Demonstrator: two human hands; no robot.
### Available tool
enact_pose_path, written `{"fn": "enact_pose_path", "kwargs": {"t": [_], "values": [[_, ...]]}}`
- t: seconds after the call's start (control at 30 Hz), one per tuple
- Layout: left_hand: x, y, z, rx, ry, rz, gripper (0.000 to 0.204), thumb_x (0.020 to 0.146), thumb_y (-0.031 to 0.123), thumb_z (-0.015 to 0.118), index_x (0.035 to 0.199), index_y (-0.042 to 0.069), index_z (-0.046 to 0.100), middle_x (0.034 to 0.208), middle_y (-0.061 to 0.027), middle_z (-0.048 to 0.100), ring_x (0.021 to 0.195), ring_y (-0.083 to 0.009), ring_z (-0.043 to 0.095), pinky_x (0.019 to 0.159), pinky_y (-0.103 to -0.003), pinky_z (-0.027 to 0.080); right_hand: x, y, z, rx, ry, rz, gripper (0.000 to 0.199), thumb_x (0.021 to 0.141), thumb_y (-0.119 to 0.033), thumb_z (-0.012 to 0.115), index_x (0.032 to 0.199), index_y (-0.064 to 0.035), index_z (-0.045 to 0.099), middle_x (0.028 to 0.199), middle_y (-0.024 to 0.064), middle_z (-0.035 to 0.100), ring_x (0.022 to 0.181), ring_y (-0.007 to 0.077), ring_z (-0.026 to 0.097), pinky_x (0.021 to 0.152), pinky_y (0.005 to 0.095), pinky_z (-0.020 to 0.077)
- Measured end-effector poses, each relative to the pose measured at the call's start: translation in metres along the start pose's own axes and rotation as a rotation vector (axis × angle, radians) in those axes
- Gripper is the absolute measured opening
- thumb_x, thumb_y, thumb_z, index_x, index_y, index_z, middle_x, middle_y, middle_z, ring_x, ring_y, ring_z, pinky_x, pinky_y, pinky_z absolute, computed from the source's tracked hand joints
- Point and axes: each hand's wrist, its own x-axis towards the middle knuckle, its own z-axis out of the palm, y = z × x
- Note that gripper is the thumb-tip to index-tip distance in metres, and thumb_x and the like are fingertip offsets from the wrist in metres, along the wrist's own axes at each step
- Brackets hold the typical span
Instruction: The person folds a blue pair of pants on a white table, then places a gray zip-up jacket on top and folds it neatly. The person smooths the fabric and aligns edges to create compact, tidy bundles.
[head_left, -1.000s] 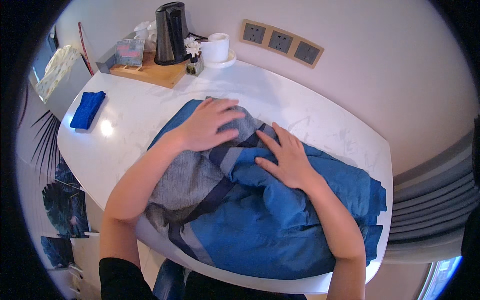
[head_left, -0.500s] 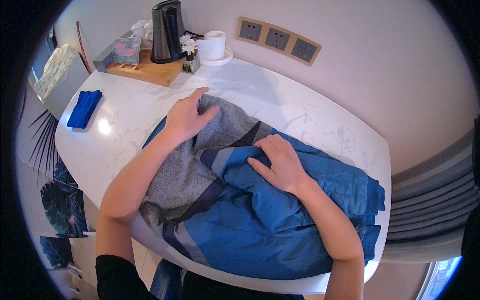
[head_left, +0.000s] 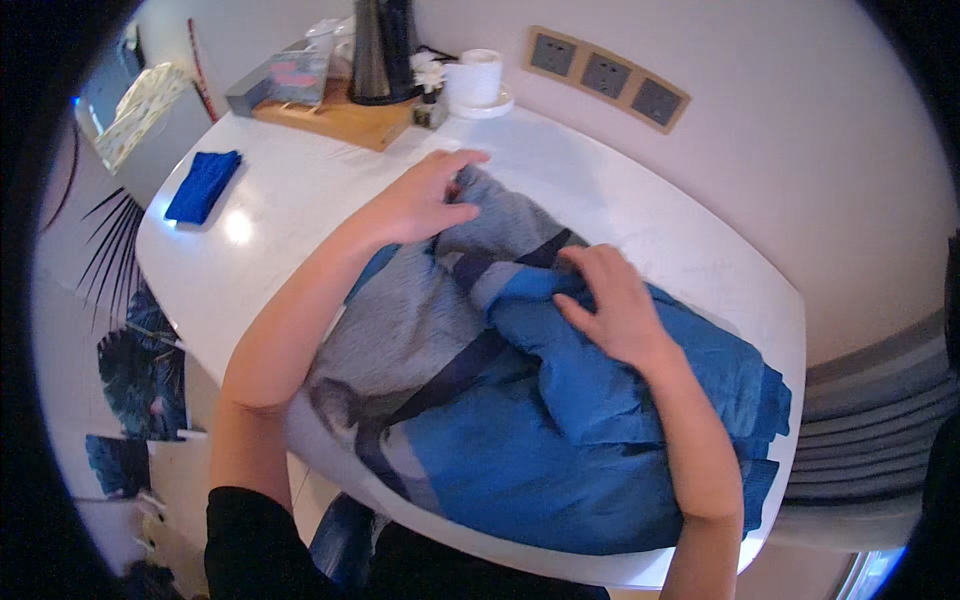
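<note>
Since the earlier frames the left hand [head_left: 415, 205] has travelled up the white oval bench [head_left: 300, 200] toward the wall, drawing the grey part of the garment with it; more grey cloth is now spread out than a second ago. The right hand [head_left: 612, 305] has stayed near the middle of the heap, shifting only slightly.

The left forearm runs diagonally from the lower left up to the far edge of the blue and grey fabric garment with dark navy stripes [head_left: 520, 440]. Its fingers are stretched out and slightly curled over the grey edge, pressing on it; whether they pinch the cloth cannot be told. The right forearm comes up from the lower right, and that hand lies palm down, fingers spread and unclenched, flat on a bunched blue fold.

The garment covers the near and right part of the bench, its lower hem hanging over the near edge. Both hands rest directly on it, the left at its far grey corner, the right at its centre.

Well apart, on the left of the bench, lies a small folded blue cloth [head_left: 203, 185]. Along the wall stand a wooden tray [head_left: 340, 118], a dark kettle [head_left: 382, 45] and a white cup on a saucer [head_left: 478, 80].
</note>
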Motion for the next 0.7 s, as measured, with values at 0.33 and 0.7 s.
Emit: {"fn": "enact_pose_path", "kwargs": {"t": [0.33,0.7], "values": [[-0.163,0.071,-0.073,0.076,-0.667,0.104,0.034,0.087,0.031,0.071,0.11,0.007,0.065,0.108,-0.0127,0.059,0.1,-0.0277,0.059,0.083,-0.038,0.05,-0.015,-0.118,-0.026,0.404,-0.296,-0.218,0.047,0.084,-0.016,0.07,0.127,-0.0019,0.057,0.109,0.0197,0.064,0.098,0.0351,0.063,0.084,0.0404,0.0527],[-0.242,0.072,-0.022,0.465,-0.053,0.315,0.064,0.066,0.015,0.078,0.128,0.015,0.059,0.123,-0.0152,0.053,0.115,-0.0346,0.054,0.093,-0.043,0.047,-0.077,-0.183,-0.005,-0.249,-0.379,-0.429,0.048,0.072,-0.028,0.069,0.112,-0.003,0.06,0.12,0.0238,0.055,0.105,0.0344,0.055,0.079,0.0446,0.0489]]}}
